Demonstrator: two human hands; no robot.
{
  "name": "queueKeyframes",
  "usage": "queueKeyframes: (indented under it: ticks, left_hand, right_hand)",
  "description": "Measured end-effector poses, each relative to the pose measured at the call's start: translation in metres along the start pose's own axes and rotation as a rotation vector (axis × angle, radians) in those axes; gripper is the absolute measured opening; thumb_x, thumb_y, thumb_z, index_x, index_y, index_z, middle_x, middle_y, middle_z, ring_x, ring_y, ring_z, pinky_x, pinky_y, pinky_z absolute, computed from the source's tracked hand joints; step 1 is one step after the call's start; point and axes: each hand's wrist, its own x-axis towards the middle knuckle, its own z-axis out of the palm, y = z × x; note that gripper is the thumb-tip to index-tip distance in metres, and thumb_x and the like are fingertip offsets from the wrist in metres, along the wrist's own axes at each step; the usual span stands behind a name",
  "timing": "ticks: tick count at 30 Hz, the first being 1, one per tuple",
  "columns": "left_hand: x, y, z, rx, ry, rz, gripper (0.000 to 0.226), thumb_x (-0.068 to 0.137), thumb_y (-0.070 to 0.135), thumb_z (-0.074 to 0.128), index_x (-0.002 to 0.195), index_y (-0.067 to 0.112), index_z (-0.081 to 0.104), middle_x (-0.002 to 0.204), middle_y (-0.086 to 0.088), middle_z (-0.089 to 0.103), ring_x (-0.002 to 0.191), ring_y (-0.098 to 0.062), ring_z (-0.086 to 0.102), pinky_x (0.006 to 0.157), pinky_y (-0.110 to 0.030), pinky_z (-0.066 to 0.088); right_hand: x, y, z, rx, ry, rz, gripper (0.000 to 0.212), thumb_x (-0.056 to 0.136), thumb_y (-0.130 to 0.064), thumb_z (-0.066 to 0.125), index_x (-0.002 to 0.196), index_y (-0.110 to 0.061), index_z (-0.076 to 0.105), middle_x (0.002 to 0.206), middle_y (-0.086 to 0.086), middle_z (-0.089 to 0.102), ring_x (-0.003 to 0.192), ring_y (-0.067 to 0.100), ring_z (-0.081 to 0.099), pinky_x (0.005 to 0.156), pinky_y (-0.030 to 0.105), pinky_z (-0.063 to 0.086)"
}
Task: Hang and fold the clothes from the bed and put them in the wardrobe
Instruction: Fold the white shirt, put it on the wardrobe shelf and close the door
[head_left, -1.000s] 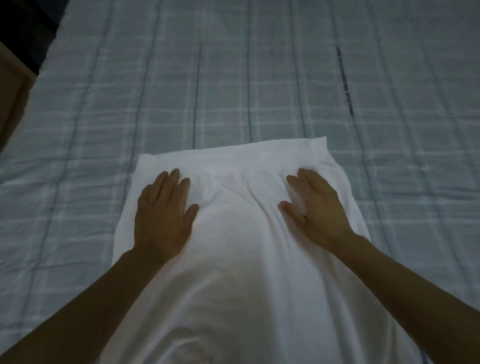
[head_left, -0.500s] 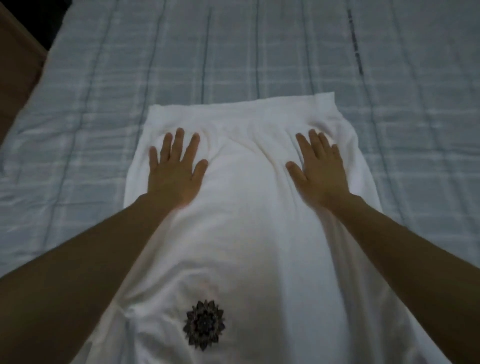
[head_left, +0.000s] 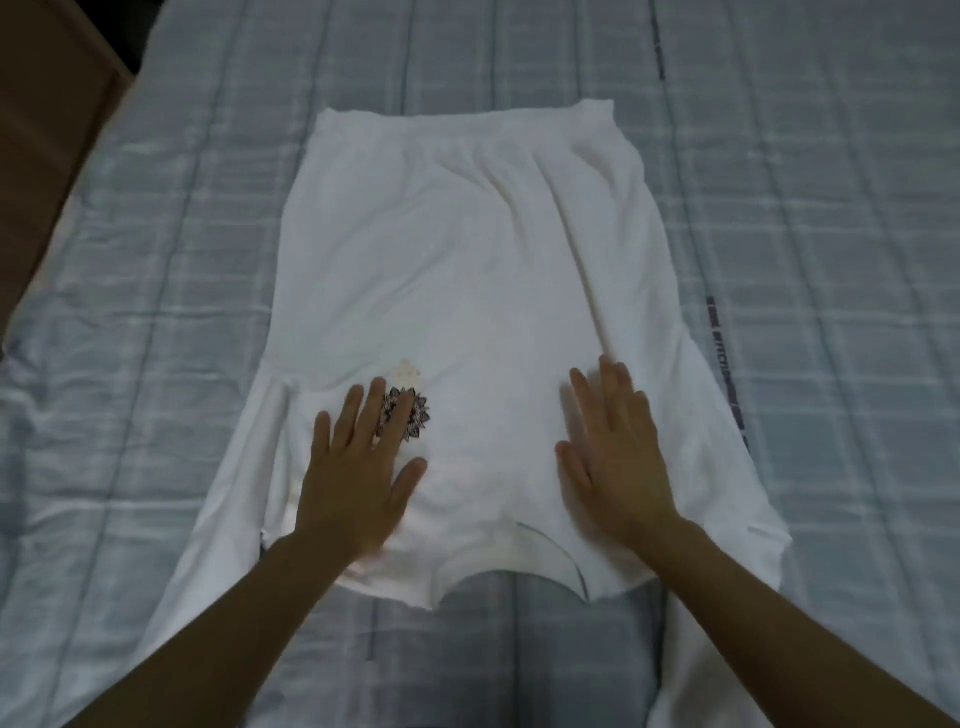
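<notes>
The white T-shirt (head_left: 467, 270) lay spread flat in the middle of the bed (head_left: 831, 208), its straight hem toward 12 o'clock and its scooped neckline (head_left: 509, 574) toward 6 o'clock, nearest the person. The hem ran almost level, with a small raised corner at its 1 o'clock end. From there the sides widened down to 2 sleeves, which flared toward 8 o'clock and 4 o'clock and ran out of view at the bottom. Open sheet lay all round the shirt: a broad band beyond the hem at 12 o'clock and wide strips at 9 o'clock and 3 o'clock. Long creases ran down the cloth from the 1 o'clock corner toward the right hand (head_left: 613, 457).

The bed wore a pale blue-grey checked sheet, rumpled at 9 o'clock. A dark printed strip (head_left: 724, 374) on the sheet lay just beside the shirt's edge at 3 o'clock. At 10 o'clock a brown wooden piece of furniture (head_left: 47, 130), perhaps a bedside cabinet, stood against the bed in dim light.

Both hands lay palm down on the chest of the shirt, well apart, fingers straight and pointing to 12 o'clock, gripping nothing. The left hand (head_left: 358, 478) had its fingers slightly spread, and they partly covered a small dark flower-like print (head_left: 415, 415). The right hand, somewhat blurred, kept its fingers close together and pressed flat on the cloth at 4 o'clock from the shirt's middle
</notes>
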Motion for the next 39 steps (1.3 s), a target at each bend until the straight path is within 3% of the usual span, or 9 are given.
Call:
queueKeyframes:
  ticks: [7, 13, 17, 21, 25, 32, 34, 36, 39]
  left_hand:
    - [-0.083, 0.019, 0.011, -0.070, 0.038, 0.116, 0.063, 0.102, 0.054, 0.021, 0.157, 0.024, 0.019, 0.166, -0.004, 0.007, 0.153, -0.025, 0.002, 0.120, -0.051, 0.014]
    - [-0.127, 0.023, 0.022, -0.106, 0.091, 0.276, 0.074, 0.092, 0.060, 0.050, 0.148, 0.012, 0.043, 0.160, -0.008, 0.030, 0.149, -0.026, 0.024, 0.118, -0.050, 0.025]
    - [-0.113, 0.028, 0.020, -0.098, 0.273, 0.280, 0.046, 0.082, 0.038, 0.059, 0.118, 0.011, 0.067, 0.131, -0.010, 0.063, 0.122, -0.032, 0.058, 0.094, -0.044, 0.048]
    - [-0.097, 0.031, 0.008, -0.116, 0.337, 0.248, 0.028, 0.066, 0.013, 0.080, 0.094, 0.011, 0.072, 0.096, -0.006, 0.071, 0.086, -0.033, 0.067, 0.063, -0.036, 0.050]
    - [-0.092, 0.027, -0.010, -0.238, 0.346, 0.261, 0.024, 0.081, 0.020, 0.051, 0.095, 0.016, 0.070, 0.082, -0.002, 0.064, 0.073, -0.028, 0.059, 0.058, -0.037, 0.048]
    - [-0.110, 0.040, -0.098, -0.694, 0.360, 0.107, 0.012, 0.091, 0.025, 0.064, 0.082, 0.028, 0.071, 0.069, 0.012, 0.061, 0.065, -0.008, 0.055, 0.058, -0.031, 0.044]
    - [-0.112, 0.052, -0.144, -0.839, 0.404, 0.049, 0.036, 0.091, 0.011, 0.068, 0.069, 0.038, 0.063, 0.063, 0.019, 0.059, 0.061, 0.003, 0.053, 0.058, -0.016, 0.038]
    - [-0.117, 0.063, -0.197, -0.917, 0.432, 0.021, 0.043, 0.090, 0.006, 0.069, 0.064, 0.040, 0.062, 0.059, 0.017, 0.058, 0.058, 0.006, 0.050, 0.055, -0.010, 0.034]
    - [-0.125, 0.072, -0.275, -0.926, 0.477, 0.065, 0.016, 0.090, 0.018, 0.071, 0.074, 0.016, 0.072, 0.069, 0.002, 0.067, 0.062, -0.007, 0.058, 0.057, -0.021, 0.040]
  right_hand:
    - [-0.090, -0.011, 0.035, 0.064, -0.090, -0.109, 0.061, 0.101, -0.041, 0.029, 0.156, -0.015, 0.018, 0.165, 0.006, 0.005, 0.152, 0.020, 0.002, 0.122, 0.047, 0.016]
    - [-0.127, 0.000, 0.034, 0.085, -0.107, -0.207, 0.083, 0.091, -0.058, 0.051, 0.155, -0.013, 0.022, 0.163, 0.002, 0.013, 0.151, 0.015, 0.007, 0.122, 0.035, 0.009]
    - [-0.129, 0.001, 0.030, 0.120, 0.020, -0.172, 0.062, 0.091, -0.034, 0.061, 0.146, -0.012, 0.043, 0.155, 0.004, 0.038, 0.143, 0.018, 0.034, 0.114, 0.034, 0.033]
    - [-0.125, -0.006, 0.031, 0.152, 0.133, -0.095, 0.057, 0.074, 0.000, 0.077, 0.128, -0.008, 0.062, 0.136, 0.010, 0.059, 0.121, 0.028, 0.059, 0.091, 0.041, 0.054]
    - [-0.114, -0.004, 0.017, 0.179, 0.186, -0.046, 0.037, 0.074, 0.007, 0.070, 0.106, -0.011, 0.071, 0.107, 0.008, 0.071, 0.095, 0.030, 0.069, 0.075, 0.040, 0.059]
    - [-0.108, -0.030, -0.075, 0.371, 0.331, 0.023, 0.012, 0.089, -0.005, 0.065, 0.086, -0.016, 0.068, 0.072, -0.005, 0.065, 0.064, 0.011, 0.060, 0.062, 0.016, 0.043]
    - [-0.103, -0.044, -0.120, 0.411, 0.380, 0.022, 0.010, 0.090, -0.007, 0.066, 0.084, -0.014, 0.069, 0.068, -0.007, 0.064, 0.059, 0.006, 0.057, 0.059, 0.009, 0.039]
    - [-0.099, -0.059, -0.169, 0.447, 0.433, 0.018, 0.011, 0.090, -0.006, 0.065, 0.082, -0.012, 0.069, 0.066, -0.007, 0.063, 0.057, 0.004, 0.057, 0.056, 0.014, 0.042]
    - [-0.098, -0.084, -0.245, 0.537, 0.488, -0.001, 0.016, 0.091, -0.006, 0.063, 0.078, -0.013, 0.069, 0.064, -0.007, 0.063, 0.059, 0.007, 0.058, 0.055, 0.023, 0.044]
